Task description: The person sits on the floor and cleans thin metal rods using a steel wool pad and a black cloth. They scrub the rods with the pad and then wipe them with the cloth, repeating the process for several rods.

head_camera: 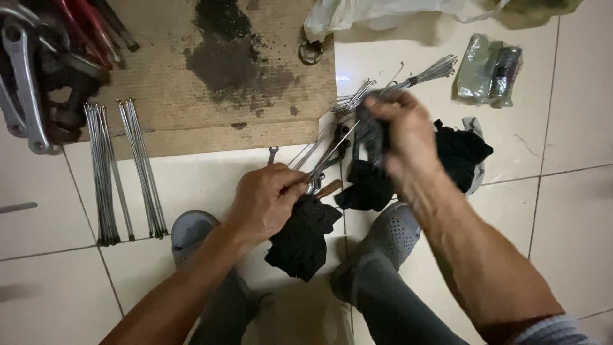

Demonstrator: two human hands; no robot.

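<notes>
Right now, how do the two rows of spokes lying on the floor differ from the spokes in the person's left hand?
The spokes on the floor lie flat in neat parallel rows, untouched; the spokes in the left hand are lifted and fan out at angles. The floor rows lie partly on the cardboard; the held ones are gripped together with a black cloth. The right hand works at the held ones' far ends. Both are thin grey metal rods.

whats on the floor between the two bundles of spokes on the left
Only bare tile; in the head view the two spoke bundles lie side by side with a narrow empty strip of floor between.
</notes>
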